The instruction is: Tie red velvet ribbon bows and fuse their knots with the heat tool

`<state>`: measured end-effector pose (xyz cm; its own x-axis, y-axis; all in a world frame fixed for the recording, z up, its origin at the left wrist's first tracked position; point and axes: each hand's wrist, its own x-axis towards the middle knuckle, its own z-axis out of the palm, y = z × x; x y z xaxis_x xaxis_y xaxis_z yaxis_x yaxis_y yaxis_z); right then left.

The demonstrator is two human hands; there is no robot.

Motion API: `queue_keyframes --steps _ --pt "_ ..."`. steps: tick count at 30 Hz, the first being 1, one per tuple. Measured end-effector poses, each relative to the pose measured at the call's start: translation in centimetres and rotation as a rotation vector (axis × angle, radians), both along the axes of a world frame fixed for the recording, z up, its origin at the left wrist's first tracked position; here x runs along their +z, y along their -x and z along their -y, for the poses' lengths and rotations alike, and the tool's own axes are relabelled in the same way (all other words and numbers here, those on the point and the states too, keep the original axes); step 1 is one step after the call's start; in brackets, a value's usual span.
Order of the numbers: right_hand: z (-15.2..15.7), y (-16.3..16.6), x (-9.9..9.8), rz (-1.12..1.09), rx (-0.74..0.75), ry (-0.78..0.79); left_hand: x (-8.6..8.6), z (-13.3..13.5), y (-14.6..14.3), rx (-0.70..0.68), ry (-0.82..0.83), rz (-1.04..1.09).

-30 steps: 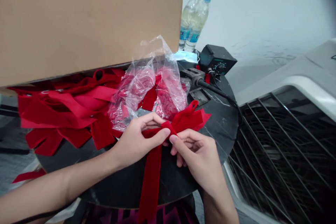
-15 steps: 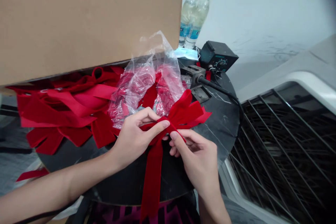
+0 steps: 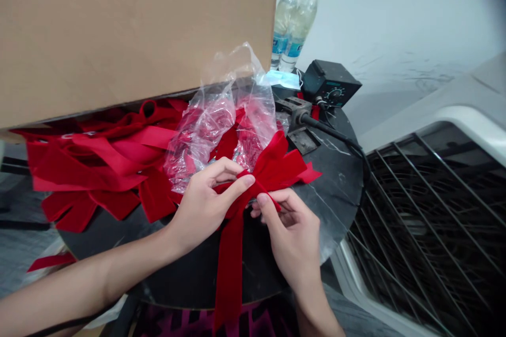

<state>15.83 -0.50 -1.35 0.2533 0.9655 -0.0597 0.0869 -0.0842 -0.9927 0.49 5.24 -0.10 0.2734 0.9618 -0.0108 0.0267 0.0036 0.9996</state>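
A red velvet ribbon bow (image 3: 276,166) is pinched between my two hands over the near part of the round table. My left hand (image 3: 215,200) grips its centre from the left, thumb on top. With thumb and fingers, my right hand (image 3: 290,231) pinches the short strip crossing the bow's middle. Loops fan out to the upper right, and one long tail hangs down past the table edge. Behind my hands lies a clear plastic bag (image 3: 201,126) with red pieces in it. The fingertips under the bow are partly hidden.
Red ribbon bows (image 3: 106,163) are heaped at left below a large cardboard box (image 3: 134,26). Two bottles (image 3: 294,26), a black dial unit (image 3: 332,84) and a corded tool holder (image 3: 296,110) stand at the back right of the black table (image 3: 336,168). A grilled heater or fan (image 3: 427,210) is at right.
My right hand has turned slightly and shifted a little to the left, still pinching the strip. My left hand and the bow have hardly moved.
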Motion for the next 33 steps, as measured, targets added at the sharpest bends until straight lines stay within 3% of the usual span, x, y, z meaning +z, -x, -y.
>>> queue_keyframes --steps 8,13,29,33 --pt "-0.3 0.9 0.3 -0.119 -0.050 -0.078 0.4 -0.2 0.0 0.063 -0.083 -0.017" --pt "-0.2 1.1 0.3 -0.086 -0.098 -0.074 0.5 0.0 0.1 0.073 -0.099 -0.008" --pt "0.1 1.0 0.1 -0.123 -0.141 -0.095 0.7 -0.4 0.3 0.111 0.016 0.041" --pt "0.3 0.7 0.0 -0.060 -0.176 -0.119 0.5 -0.7 0.2 0.080 0.118 0.117"
